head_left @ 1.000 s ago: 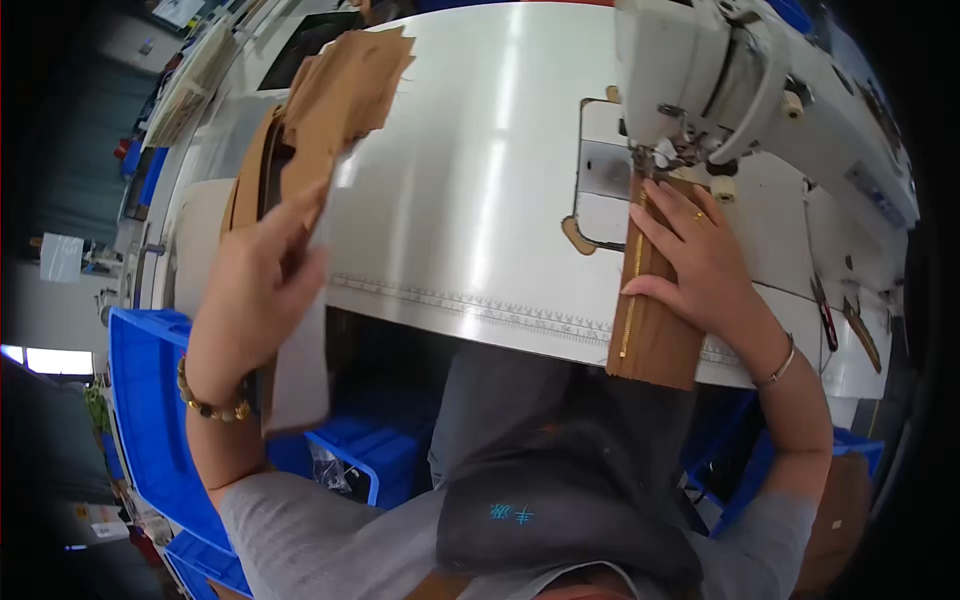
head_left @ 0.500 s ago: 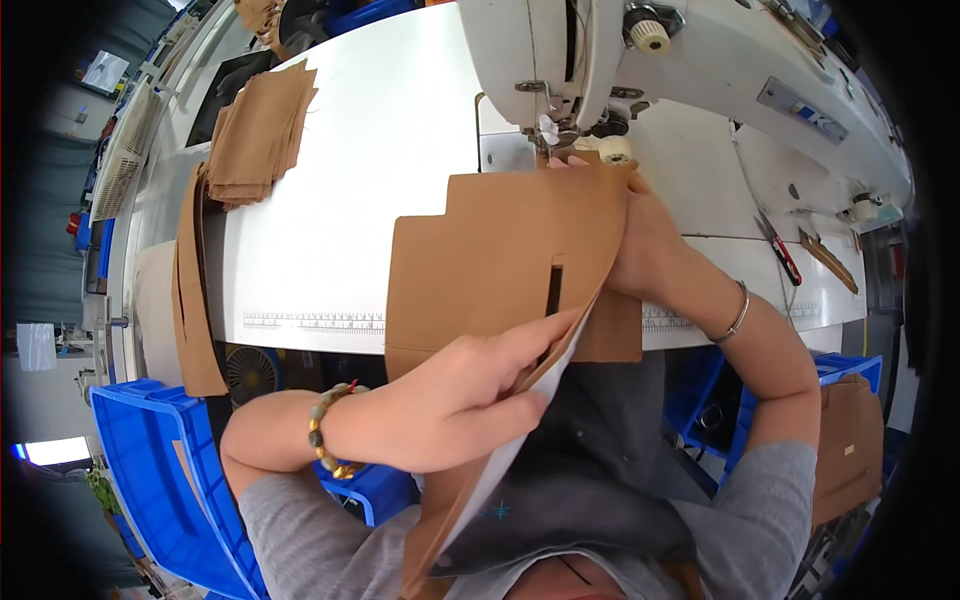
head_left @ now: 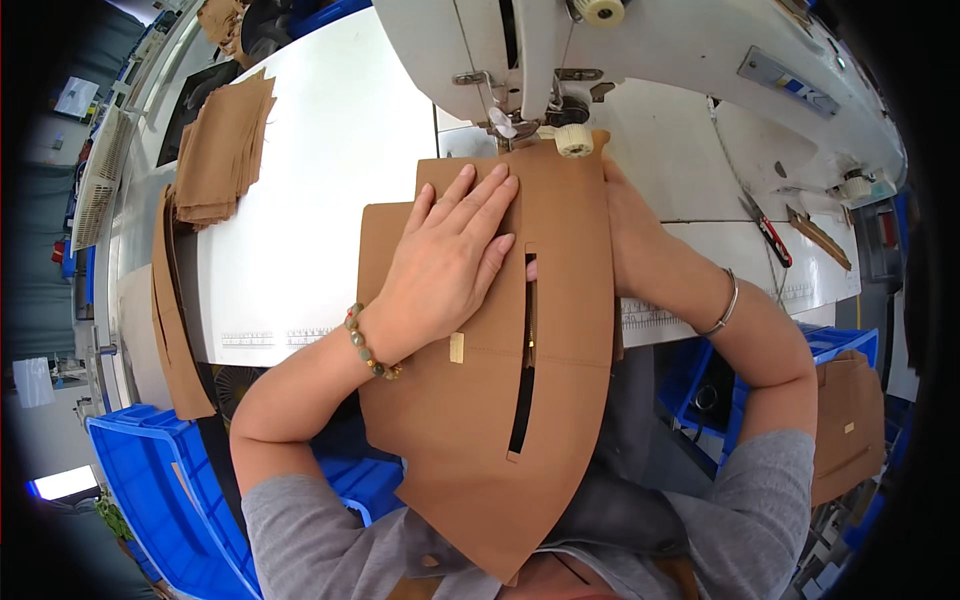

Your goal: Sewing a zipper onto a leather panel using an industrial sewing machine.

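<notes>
Over the white table's (head_left: 320,180) front edge, a long, brown, leather-like sheet (head_left: 485,385), pointing front-to-back, is pressed under the left hand's (head_left: 445,262) flat fingers; the right hand's (head_left: 632,225) grip can't be told.

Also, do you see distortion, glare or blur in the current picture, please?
Head view: the white tabletop's front edge bows, and the corners go black; head view: the bright patch at lower left looks washed out; head view: the left hand on the brown panel appears fairly sharp.

White worktable (head_left: 310,200), dark blue-grey curtain (head_left: 42,265) at far left, bright rectangular light (head_left: 66,484).
</notes>
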`<state>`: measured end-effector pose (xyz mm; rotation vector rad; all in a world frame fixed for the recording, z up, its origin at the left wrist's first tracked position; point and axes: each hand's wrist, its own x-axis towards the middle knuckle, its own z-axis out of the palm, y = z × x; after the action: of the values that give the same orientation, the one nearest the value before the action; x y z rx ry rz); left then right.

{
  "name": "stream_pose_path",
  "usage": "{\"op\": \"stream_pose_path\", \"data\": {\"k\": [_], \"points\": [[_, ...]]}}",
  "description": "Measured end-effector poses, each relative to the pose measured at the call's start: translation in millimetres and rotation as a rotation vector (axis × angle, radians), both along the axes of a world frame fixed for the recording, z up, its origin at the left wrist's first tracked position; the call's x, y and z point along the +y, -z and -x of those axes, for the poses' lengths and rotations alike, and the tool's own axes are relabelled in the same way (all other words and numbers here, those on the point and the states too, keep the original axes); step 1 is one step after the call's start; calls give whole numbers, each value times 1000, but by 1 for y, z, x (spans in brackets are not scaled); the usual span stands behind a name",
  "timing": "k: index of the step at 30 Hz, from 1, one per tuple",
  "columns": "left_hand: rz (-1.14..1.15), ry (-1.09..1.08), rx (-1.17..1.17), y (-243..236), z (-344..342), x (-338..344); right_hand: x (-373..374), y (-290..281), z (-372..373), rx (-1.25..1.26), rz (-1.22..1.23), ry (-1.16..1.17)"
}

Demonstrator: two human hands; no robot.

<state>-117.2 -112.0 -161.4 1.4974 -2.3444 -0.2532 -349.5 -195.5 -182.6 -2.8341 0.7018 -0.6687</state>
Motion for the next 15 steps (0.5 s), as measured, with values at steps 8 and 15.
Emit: {"op": "stream_pose_path", "data": {"k": [8,15], "points": [[93,-1,-93,-1,-2,-11,-1,-3,3,1,-35,-47],[174,-8,-110,3,-1,-11,0,-7,4,-7,-24,-40]]}}
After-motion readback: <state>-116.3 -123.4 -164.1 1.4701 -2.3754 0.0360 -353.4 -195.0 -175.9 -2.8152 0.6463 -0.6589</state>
